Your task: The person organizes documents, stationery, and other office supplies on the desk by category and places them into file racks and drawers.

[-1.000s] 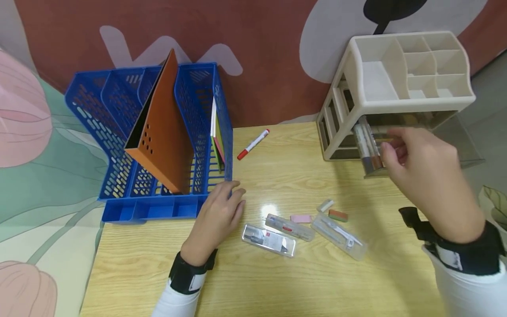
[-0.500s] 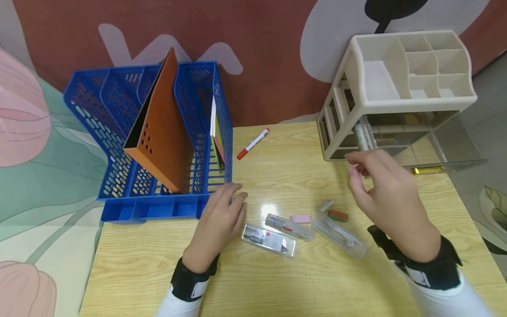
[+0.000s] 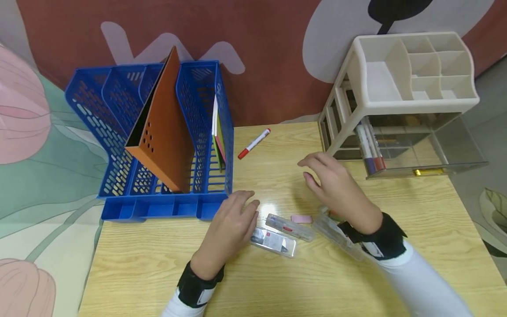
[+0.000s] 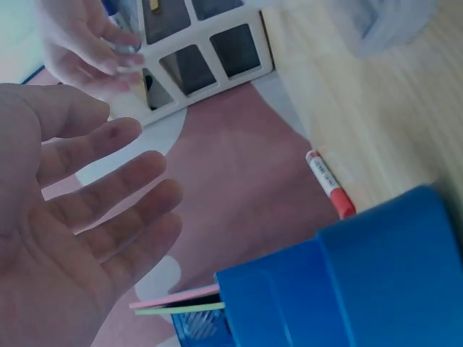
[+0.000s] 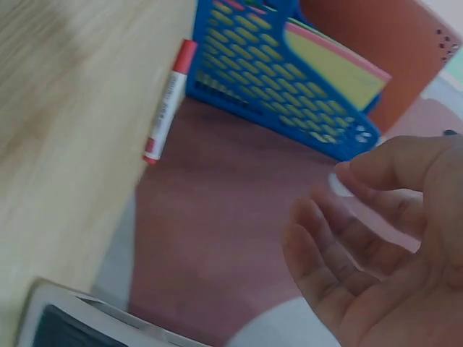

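My left hand [image 3: 231, 231] hovers by the front right corner of the blue file rack [image 3: 148, 207], its fingers relaxed and holding nothing, as the left wrist view shows. It overlaps the left end of a clear pen case [image 3: 275, 243]. My right hand [image 3: 336, 189], also free of any object, is over the middle of the table with loosely bent fingers. A red-capped marker [image 3: 254, 144] lies between the rack and the drawer organizer. Markers [image 3: 370, 152] with purple and red ends lie in the clear pulled-out drawer [image 3: 455, 166]. Under my right wrist, a second clear case [image 3: 336, 235] is partly hidden.
The white organizer [image 3: 420, 105] stands at the back right with its drawer jutting forward. An orange folder [image 3: 166, 132] leans in the rack beside thin booklets [image 3: 218, 132]. A pink eraser [image 3: 301, 219] and another clear case [image 3: 289, 226] lie mid-table.
My right hand has moved left from the drawer's markers to the table's middle, uncovering the drawer. My left hand has shifted slightly right, away from the rack's corner.
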Tool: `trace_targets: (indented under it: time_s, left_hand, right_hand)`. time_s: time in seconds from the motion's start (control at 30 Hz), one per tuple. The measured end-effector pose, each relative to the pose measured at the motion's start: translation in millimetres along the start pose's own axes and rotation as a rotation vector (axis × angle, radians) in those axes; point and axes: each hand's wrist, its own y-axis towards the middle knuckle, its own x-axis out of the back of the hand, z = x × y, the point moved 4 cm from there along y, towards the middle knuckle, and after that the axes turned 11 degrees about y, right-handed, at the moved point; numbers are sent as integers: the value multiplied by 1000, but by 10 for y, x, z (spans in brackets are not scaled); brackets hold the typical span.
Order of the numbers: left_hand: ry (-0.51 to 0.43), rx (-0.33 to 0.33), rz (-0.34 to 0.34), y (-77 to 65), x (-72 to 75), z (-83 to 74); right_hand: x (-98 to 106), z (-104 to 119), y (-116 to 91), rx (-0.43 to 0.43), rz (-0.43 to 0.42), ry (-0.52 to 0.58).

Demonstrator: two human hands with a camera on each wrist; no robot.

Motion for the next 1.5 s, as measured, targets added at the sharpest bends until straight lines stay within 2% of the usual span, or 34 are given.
trace_targets:
  time_s: [0.3,0.4,0.73,0.97,1.27,1.5]
  left_hand:
    - [8,5,71,-18,-138,-29]
    - [18,5,91,-29,-177,-30]
    - [14,41,143,-66,-243,-14]
    - [26,49,146,-68,-274,13]
    - [23,57,147,-61,-251,28]
    - [16,68,142,-43,-231,50]
  right_hand:
    - [-294,-320,287,55,53,18]
    - [-413,-423,398,66,100,25]
    - [-818,-704,742,-2,275,44]
    - [-1005,-859,946,-38,327,55]
    - [-1231,-990,1218,-36,392,-63]
    - [-1428,-1089,1277,-45,469,-82]
